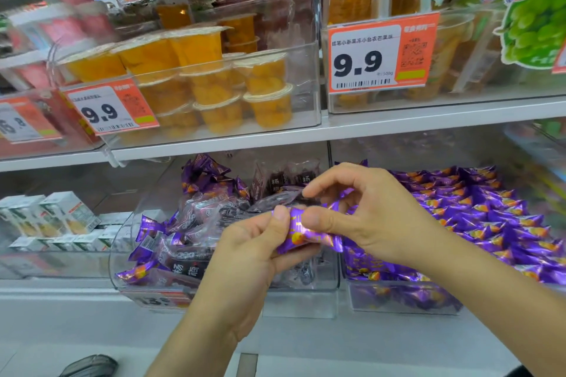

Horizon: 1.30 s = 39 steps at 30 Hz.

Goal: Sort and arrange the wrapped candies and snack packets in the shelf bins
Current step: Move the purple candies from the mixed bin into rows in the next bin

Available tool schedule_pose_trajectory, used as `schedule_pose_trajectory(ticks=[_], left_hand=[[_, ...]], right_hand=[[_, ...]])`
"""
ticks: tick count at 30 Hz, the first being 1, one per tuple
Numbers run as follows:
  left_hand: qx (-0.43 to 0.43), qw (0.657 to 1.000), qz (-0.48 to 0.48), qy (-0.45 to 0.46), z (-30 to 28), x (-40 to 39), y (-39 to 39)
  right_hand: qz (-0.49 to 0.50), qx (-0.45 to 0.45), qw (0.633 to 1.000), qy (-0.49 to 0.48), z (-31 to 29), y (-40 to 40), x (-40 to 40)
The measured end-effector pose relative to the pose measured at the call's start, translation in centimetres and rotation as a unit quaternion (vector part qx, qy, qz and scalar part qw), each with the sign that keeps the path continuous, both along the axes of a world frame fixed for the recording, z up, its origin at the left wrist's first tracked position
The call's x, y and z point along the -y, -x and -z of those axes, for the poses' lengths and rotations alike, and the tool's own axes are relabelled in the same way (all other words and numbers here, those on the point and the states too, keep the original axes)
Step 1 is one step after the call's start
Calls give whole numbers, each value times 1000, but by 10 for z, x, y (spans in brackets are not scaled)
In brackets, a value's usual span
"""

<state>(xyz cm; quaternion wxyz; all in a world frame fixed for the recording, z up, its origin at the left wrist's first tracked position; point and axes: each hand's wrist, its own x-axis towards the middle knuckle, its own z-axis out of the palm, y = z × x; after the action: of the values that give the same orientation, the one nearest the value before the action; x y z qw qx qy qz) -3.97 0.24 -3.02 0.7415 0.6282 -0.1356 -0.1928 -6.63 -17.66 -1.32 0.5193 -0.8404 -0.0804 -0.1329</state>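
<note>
While both hands hold purple candies (301,231) above the middle bin (119,266), the left hand (257,249) curls round them from below and the right hand (352,208) pinches one with thumb and forefinger, other fingers loose. That bin mixes purple candies with dark packets (196,263); the right bin (398,303) holds purple ones only. This looks like picking out strays; next, carry them right and drop them there.

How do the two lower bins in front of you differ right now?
The middle bin holds a mix: dark translucent packets with purple candies scattered in. The right bin holds only purple candies, packed closer together. Both bins are clear plastic on the same shelf.
</note>
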Motion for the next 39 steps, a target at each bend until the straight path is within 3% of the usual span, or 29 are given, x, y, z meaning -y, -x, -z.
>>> schedule_pose_trajectory(ticks=[2,5,12,16,18,20,29,34,39], left_hand=[[60,997,-24,-31,0,4,3],[203,967,-84,-125,3,14,6],[223,963,-77,-133,8,36,13],[332,902,-89,-262,27,33,8],[313,890,-58,-327,37,29,2],[264,902,-13,-340,48,28,1],[251,926,13,-283,70,26,1],[268,922,-9,-279,71,27,7],[276,919,-11,-281,69,27,8]], right_hand=[[-38,-39,998,11,-2,0,8],[-78,-67,995,-19,-7,6,22],[-73,-71,994,48,-11,21,61],[-21,-99,991,84,4,22,85],[-1,-126,987,100,14,23,93],[-6,-149,981,122,24,23,93],[-53,-190,956,219,44,19,74],[-40,-211,958,188,41,19,81],[-6,-210,950,231,41,22,85]])
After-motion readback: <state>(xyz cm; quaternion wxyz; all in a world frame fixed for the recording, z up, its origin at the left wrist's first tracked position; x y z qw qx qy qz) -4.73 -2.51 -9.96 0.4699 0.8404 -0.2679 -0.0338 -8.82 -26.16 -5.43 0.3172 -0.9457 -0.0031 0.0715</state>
